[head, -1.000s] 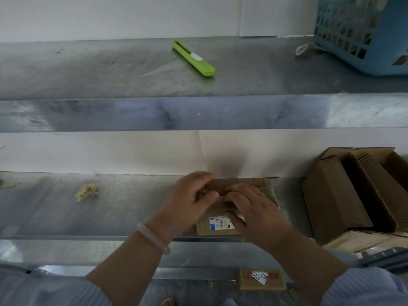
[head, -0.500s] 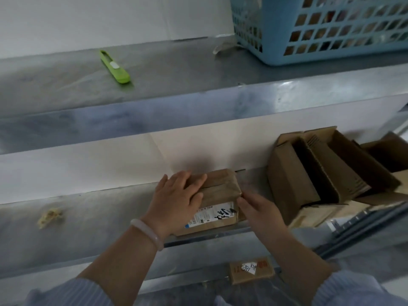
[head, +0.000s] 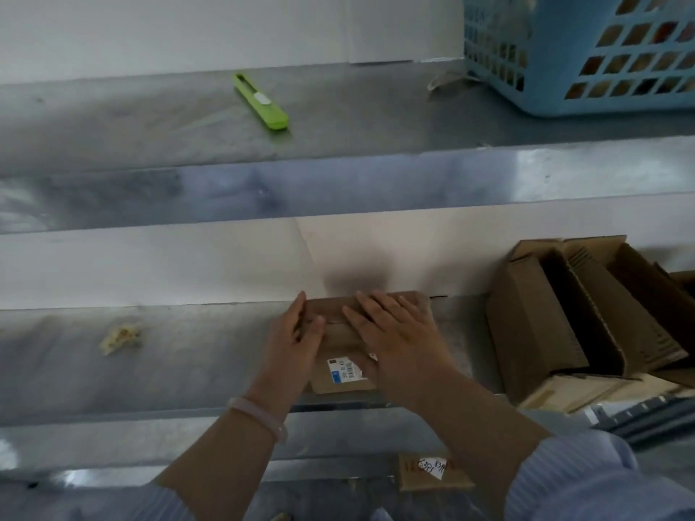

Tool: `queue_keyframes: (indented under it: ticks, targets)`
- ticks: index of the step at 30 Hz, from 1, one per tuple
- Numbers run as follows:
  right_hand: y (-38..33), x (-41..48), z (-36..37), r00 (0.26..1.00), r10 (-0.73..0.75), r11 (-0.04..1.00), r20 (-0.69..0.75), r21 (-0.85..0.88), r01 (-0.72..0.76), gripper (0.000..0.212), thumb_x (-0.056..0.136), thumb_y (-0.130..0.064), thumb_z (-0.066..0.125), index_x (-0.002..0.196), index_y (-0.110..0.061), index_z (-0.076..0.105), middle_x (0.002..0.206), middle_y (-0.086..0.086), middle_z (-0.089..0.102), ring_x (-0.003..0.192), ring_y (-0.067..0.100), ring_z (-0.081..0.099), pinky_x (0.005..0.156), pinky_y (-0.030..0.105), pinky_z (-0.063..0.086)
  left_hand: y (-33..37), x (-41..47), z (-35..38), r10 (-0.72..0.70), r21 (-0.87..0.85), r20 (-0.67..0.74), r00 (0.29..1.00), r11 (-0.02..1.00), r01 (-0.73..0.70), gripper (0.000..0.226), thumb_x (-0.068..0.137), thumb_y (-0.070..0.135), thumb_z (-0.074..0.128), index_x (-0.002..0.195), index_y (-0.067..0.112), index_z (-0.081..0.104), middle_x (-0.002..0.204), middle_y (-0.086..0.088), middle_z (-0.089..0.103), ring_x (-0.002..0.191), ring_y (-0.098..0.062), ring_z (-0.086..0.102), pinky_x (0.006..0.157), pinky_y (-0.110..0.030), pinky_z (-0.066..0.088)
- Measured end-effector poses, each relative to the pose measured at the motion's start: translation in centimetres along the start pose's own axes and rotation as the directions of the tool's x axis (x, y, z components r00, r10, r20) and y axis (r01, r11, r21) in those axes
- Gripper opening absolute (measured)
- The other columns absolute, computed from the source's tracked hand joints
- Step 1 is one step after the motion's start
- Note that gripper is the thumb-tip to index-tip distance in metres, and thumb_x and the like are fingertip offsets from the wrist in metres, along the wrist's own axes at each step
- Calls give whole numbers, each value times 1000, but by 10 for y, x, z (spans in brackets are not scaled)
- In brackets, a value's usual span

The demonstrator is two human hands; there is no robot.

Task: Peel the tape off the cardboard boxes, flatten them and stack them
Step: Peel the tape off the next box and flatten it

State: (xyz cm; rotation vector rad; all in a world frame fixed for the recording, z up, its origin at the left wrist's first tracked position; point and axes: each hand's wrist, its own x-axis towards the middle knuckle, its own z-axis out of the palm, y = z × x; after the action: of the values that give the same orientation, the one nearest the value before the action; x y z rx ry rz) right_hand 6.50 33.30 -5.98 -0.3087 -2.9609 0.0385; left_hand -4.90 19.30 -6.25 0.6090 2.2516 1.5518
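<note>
Head view: small brown cardboard box with a white label (head: 340, 383) lies on the lower steel shelf (head: 188, 355) against the white wall (head: 169, 265). Left hand (head: 297, 340) rests straight-fingered along its left edge, thumb on top; right hand (head: 398, 332) presses flat on it, fingers spread. Hands hide most of its top; label print is blurred.

Your one view comes from the camera on your head, facing forward and down onto the lower shelf (head: 180, 370). It sits close above your left hand (head: 297, 344) and right hand (head: 398, 336), and its wide angle reaches the upper shelf (head: 113, 122) beyond
</note>
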Motion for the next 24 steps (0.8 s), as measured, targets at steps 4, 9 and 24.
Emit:
queue_keyframes:
  ticks: [4, 9, 24]
  targets:
    - [4, 2, 5, 1000, -8, 1000, -4, -14, 8, 58, 93, -53, 33, 139, -24, 53, 147, 3, 48, 134, 25, 47, 111, 48, 33, 0, -18, -10, -48, -281, 89, 995, 957, 71, 25, 99, 30, 46, 118, 29, 62, 103, -1, 72, 90, -15, 70, 73, -29, 57]
    - [4, 5, 7, 1000, -19, 996, -14, -83, 18, 58, 92, -54, 33, 138, -25, 52, 146, 3, 49, 133, 24, 48, 113, 45, 28, -8, -21, -14, -46, -154, -4, 999, 987, 44, 27, 100, 21, 46, 116, 15, 67, 92, 0, 72, 77, 1, 68, 65, -11, 49]
    - [8, 2, 8, 994, -47, 999, -95, -11, 47, 50, 100, -51, 25, 138, -31, 51, 144, -7, 51, 136, 20, 44, 114, 43, 32, -25, -13, -21, -47, -354, 134, 990, 931, 92, 24, 97, 20, 53, 113, 37, 61, 109, -4, 70, 100, -20, 68, 86, -36, 56]
